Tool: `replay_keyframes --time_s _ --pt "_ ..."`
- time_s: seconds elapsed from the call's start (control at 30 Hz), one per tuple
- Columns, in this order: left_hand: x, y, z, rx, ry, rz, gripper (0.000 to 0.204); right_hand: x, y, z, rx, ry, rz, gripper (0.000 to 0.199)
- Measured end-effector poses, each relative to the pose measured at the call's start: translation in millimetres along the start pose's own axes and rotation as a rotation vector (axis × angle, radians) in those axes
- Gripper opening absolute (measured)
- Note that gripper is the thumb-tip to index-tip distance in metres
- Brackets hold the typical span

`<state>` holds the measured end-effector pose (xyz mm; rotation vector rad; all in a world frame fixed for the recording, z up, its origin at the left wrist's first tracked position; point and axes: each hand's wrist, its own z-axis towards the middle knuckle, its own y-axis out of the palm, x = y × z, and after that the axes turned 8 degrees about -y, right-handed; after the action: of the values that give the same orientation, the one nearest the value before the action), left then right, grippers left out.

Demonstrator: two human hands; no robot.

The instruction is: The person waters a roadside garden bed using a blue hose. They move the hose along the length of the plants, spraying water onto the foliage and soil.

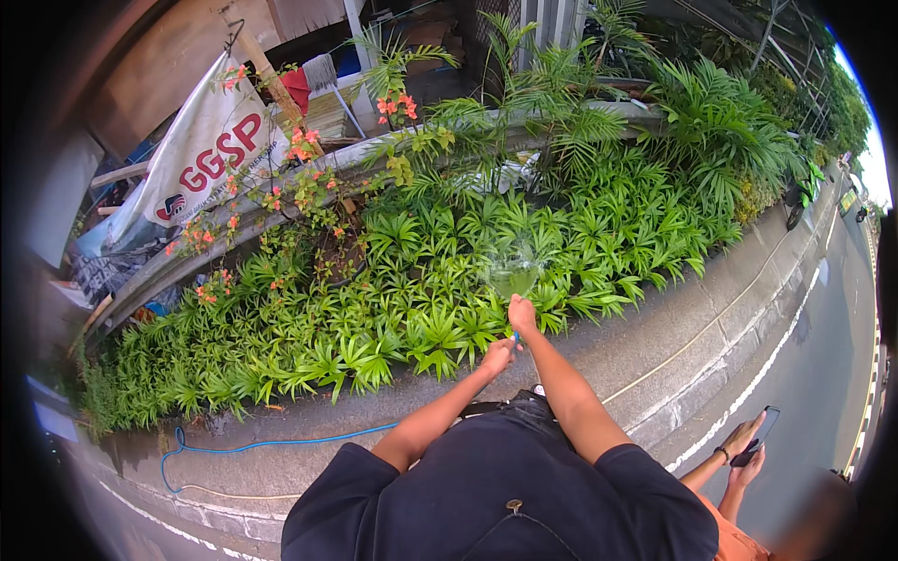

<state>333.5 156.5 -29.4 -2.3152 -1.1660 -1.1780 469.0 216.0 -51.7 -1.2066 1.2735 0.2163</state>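
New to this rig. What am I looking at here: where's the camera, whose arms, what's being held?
There is no machine: one wide fisheye camera sits on a person's head and looks down, so straight edges bend. The two bare forearms coming up from the bottom are the wearer's own. The left hand and right hand are both closed on the end of a blue hose, which trails left along the curb. A water spray fans over the green plants. At the lower right, another person's hands hold a phone.

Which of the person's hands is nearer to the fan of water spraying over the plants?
Right. The right hand sits directly under the water spray; the left hand is lower and farther back along the blue hose.
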Motion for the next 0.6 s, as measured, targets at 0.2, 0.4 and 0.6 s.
replay_keyframes --time_s 0.2,0.4,0.6 --pt "-2 -4 2 0.034 -0.017 -0.060 0.042 -1 10 6 -0.096 -0.020 -0.006 0.053" --pt "4 -3 6 0.128 0.039 -0.014 0.042 -13 13 12 -0.050 -0.068 -0.047 0.055" --pt "9 10 9 0.094 -0.024 -0.072 0.042 -6 -1 18 -0.169 0.065 0.067 0.055"
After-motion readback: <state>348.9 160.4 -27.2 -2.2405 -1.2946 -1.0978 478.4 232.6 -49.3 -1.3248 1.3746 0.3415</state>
